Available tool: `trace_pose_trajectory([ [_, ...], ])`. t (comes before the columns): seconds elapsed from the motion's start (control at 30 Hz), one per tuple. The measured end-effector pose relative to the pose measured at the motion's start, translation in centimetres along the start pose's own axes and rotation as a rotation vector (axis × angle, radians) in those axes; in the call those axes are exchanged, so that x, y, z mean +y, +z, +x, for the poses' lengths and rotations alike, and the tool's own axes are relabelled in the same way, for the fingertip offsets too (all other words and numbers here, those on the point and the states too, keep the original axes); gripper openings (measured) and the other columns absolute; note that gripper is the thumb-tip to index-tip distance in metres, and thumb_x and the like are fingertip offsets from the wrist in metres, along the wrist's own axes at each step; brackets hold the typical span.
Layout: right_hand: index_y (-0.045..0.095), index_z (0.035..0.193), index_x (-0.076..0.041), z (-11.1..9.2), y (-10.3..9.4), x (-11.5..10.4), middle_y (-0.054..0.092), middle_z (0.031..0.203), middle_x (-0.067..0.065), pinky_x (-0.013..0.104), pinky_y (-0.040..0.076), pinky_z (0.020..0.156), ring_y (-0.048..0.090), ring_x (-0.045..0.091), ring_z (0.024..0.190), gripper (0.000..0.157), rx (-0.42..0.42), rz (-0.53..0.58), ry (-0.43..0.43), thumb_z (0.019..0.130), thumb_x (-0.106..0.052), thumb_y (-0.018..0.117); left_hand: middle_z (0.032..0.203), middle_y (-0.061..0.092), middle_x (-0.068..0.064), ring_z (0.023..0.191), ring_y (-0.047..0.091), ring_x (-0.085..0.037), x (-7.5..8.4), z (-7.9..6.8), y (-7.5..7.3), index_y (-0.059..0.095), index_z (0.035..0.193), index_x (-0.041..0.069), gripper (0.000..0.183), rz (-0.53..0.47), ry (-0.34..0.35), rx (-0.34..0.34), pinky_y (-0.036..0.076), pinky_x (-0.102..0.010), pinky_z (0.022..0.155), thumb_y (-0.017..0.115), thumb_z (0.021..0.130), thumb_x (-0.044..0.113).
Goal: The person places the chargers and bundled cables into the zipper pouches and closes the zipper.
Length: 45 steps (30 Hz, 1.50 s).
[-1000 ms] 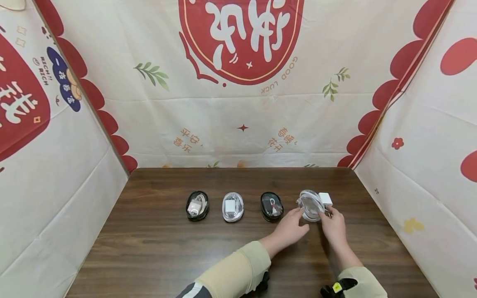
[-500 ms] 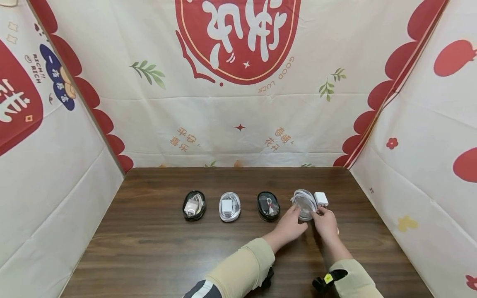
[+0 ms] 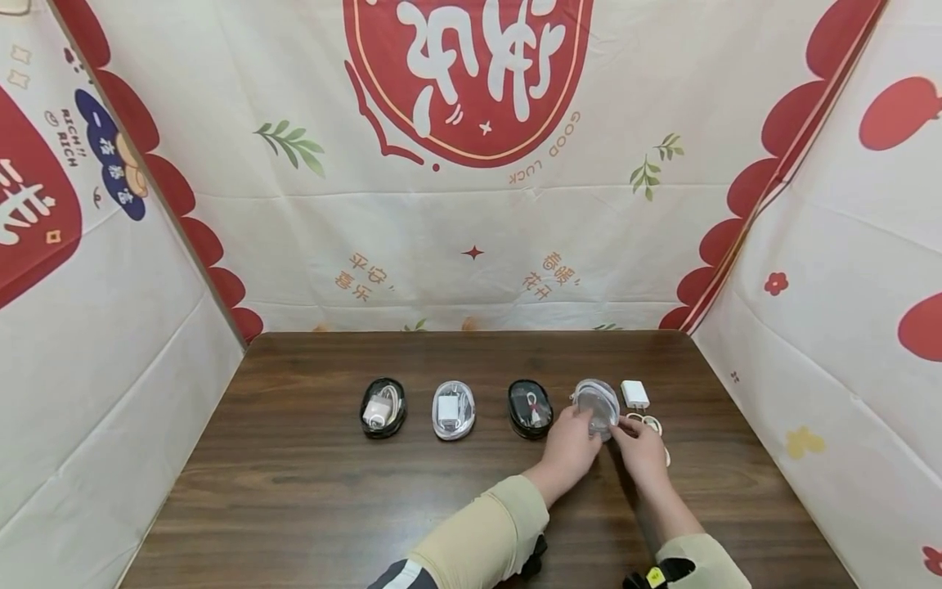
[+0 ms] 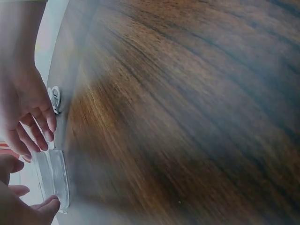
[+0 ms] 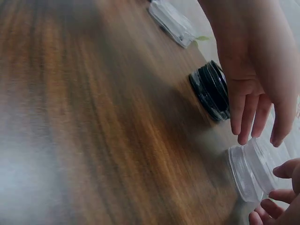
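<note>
A clear oval zip pouch with whitish trim lies toward the right of the table. My left hand holds its left and near side, the thumb on the near edge. My right hand pinches its right edge between thumb and fingertips. In the right wrist view, the pouch stands between both sets of fingers, its side wall showing. Just right of it lie a white charger plug and a coiled white cable, partly hidden behind my right hand.
Three similar pouches stand in a row to the left: a black-trimmed one with a cable, a white-trimmed one with a charger, and a black-trimmed one with a charger and cable. Printed cloth walls surround the wooden table.
The pouch has shifted slightly left, away from the charger plug. My right hand has moved left with it, uncovering more of the white cable, and my left hand reaches further over the pouch.
</note>
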State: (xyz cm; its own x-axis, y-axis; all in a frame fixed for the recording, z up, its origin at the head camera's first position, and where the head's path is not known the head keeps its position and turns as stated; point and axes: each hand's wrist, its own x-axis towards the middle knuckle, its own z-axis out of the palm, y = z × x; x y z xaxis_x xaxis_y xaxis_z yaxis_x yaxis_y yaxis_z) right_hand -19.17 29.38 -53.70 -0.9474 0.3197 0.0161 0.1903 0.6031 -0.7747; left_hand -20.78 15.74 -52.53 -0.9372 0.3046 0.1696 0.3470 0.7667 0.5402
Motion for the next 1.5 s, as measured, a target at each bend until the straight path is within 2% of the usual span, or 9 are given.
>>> trace_pose_trajectory([
  [0.17,0.060,0.122,0.013,-1.4,-0.2,-0.8,0.067,0.108,0.026,0.025,0.047,0.074,0.063,0.031,0.097,0.037,-0.008,0.002,-0.033,0.095,-0.013,0.060,0.112,0.065,-0.006,0.103,0.061,-0.013,0.0,-0.3,-0.3,0.073,0.113,0.017,0.029,0.037,0.006,0.066,0.049,-0.024,0.084,0.073,0.088,0.030],
  [0.47,0.055,0.128,0.012,-3.0,-0.2,-1.9,0.064,0.114,0.027,0.014,0.044,0.073,0.061,0.029,0.099,0.039,-0.003,0.073,-0.049,0.095,-0.009,0.060,0.108,0.068,0.000,0.101,0.062,-0.009,-0.7,-0.7,-0.3,0.076,0.112,0.020,0.026,-0.011,0.028,0.088,0.048,-0.020,0.086,0.075,0.086,0.026],
  [0.63,0.056,0.129,0.011,-3.1,-0.3,-1.8,0.065,0.115,0.026,0.016,0.044,0.076,0.061,0.031,0.101,0.039,-0.011,0.053,-0.064,0.095,-0.008,0.059,0.112,0.070,-0.002,0.104,0.063,-0.010,-1.1,-0.6,-0.3,0.076,0.112,0.019,0.025,0.027,0.091,0.093,0.048,-0.021,0.088,0.073,0.088,0.025],
  [0.73,0.058,0.127,0.011,-3.2,-0.5,-1.7,0.066,0.113,0.025,0.015,0.045,0.076,0.062,0.027,0.099,0.037,-0.016,0.055,-0.082,0.095,-0.008,0.060,0.111,0.071,-0.002,0.102,0.065,-0.010,-1.3,-0.6,-0.4,0.076,0.110,0.020,0.022,0.103,0.143,0.107,0.049,-0.022,0.087,0.072,0.089,0.025],
  [0.9,0.062,0.122,0.009,-3.1,-1.0,-1.4,0.067,0.111,0.023,0.016,0.045,0.077,0.061,0.022,0.095,0.033,-0.011,0.030,-0.116,0.095,-0.008,0.060,0.105,0.072,0.004,0.090,0.067,-0.011,-1.4,-0.6,-0.7,0.076,0.105,0.022,0.016,0.217,0.193,0.154,0.051,-0.022,0.078,0.069,0.091,0.026],
  [1.1,0.063,0.121,0.009,-3.2,-1.5,-0.9,0.065,0.115,0.024,0.034,0.046,0.087,0.059,0.031,0.105,0.032,-0.084,-0.028,-0.098,0.096,-0.011,0.058,0.091,0.073,0.010,0.080,0.067,-0.005,-1.4,-0.4,-1.1,0.074,0.094,0.021,0.008,0.271,0.229,0.234,0.044,-0.020,0.074,0.068,0.090,0.024],
  [1.23,0.062,0.121,0.009,-3.4,-1.4,-0.7,0.062,0.122,0.026,0.045,0.041,0.097,0.054,0.036,0.116,0.031,-0.137,-0.009,-0.091,0.097,-0.010,0.056,0.081,0.072,0.006,0.074,0.067,-0.009,-1.3,-0.3,-1.4,0.073,0.087,0.018,0.004,0.192,0.192,0.270,0.046,-0.022,0.071,0.069,0.088,0.018],
  [1.43,0.064,0.120,0.007,-3.8,-1.0,-0.6,0.063,0.122,0.024,0.048,0.038,0.100,0.053,0.037,0.118,0.031,-0.155,0.002,-0.098,0.097,-0.012,0.056,0.085,0.060,-0.002,0.080,0.059,-0.015,-1.4,-0.2,-1.7,0.078,0.096,0.014,0.011,-0.060,0.025,0.240,0.049,-0.024,0.069,0.070,0.089,0.014],
  [1.5,0.064,0.119,0.007,-3.9,-0.9,-0.6,0.063,0.121,0.023,0.047,0.038,0.100,0.054,0.035,0.117,0.031,-0.163,0.006,-0.095,0.098,-0.013,0.056,0.086,0.062,-0.002,0.080,0.060,-0.016,-1.4,-0.1,-1.9,0.079,0.097,0.015,0.012,-0.111,-0.020,0.243,0.050,-0.026,0.069,0.070,0.089,0.015],
])
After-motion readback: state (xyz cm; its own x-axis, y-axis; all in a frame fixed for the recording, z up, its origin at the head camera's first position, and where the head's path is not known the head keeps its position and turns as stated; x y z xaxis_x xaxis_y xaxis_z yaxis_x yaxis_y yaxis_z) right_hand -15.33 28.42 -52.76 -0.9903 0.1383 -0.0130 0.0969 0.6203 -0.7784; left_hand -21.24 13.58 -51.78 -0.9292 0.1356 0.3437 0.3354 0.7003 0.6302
